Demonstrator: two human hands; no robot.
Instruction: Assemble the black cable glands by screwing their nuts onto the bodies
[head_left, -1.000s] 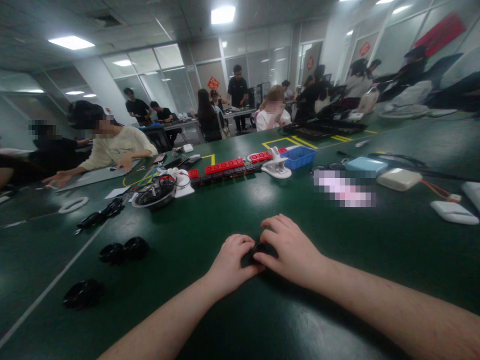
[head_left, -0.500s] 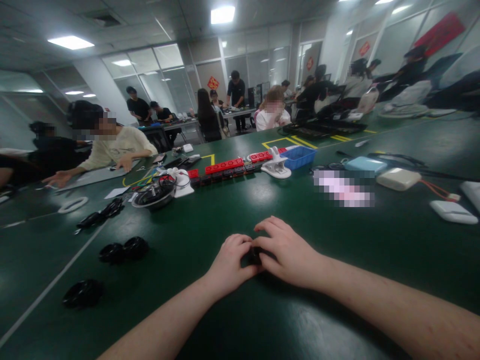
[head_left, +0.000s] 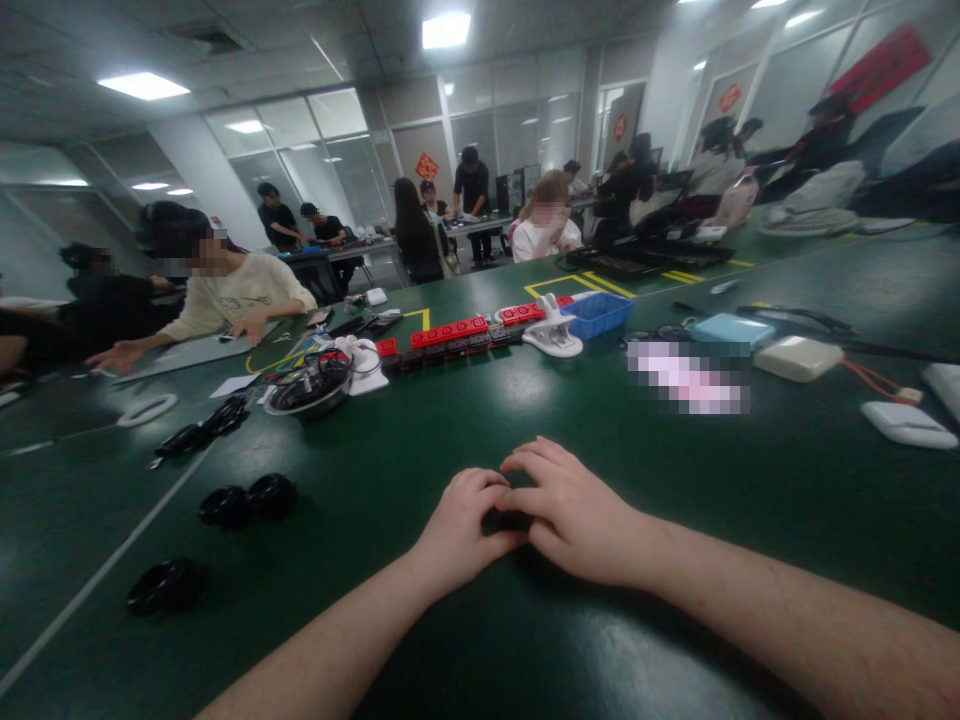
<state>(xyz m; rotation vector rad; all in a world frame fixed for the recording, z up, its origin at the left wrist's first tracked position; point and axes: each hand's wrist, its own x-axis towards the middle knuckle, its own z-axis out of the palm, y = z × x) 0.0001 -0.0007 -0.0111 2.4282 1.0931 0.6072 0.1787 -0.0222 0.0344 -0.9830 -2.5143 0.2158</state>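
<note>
My left hand (head_left: 461, 525) and my right hand (head_left: 574, 510) rest together on the dark green table (head_left: 420, 440), fingertips meeting. Between them sits a small black object (head_left: 504, 521), almost wholly covered by the fingers. Both hands curl round it; its shape is hidden. Three black round parts lie to the left on the table: a pair (head_left: 247, 500) side by side and a single one (head_left: 165, 586) nearer the edge.
Across the table stand a red-and-black strip of blocks (head_left: 450, 338), a blue basket (head_left: 598, 313), a white clamp stand (head_left: 553, 328), a black bowl with cables (head_left: 309, 385) and white boxes (head_left: 797, 357) at right. A person in a cream shirt (head_left: 232, 295) works at left; others sit farther back.
My right hand has slid a little to the left over the black object, and its fingers now cover more of it. My left hand has hardly moved.
</note>
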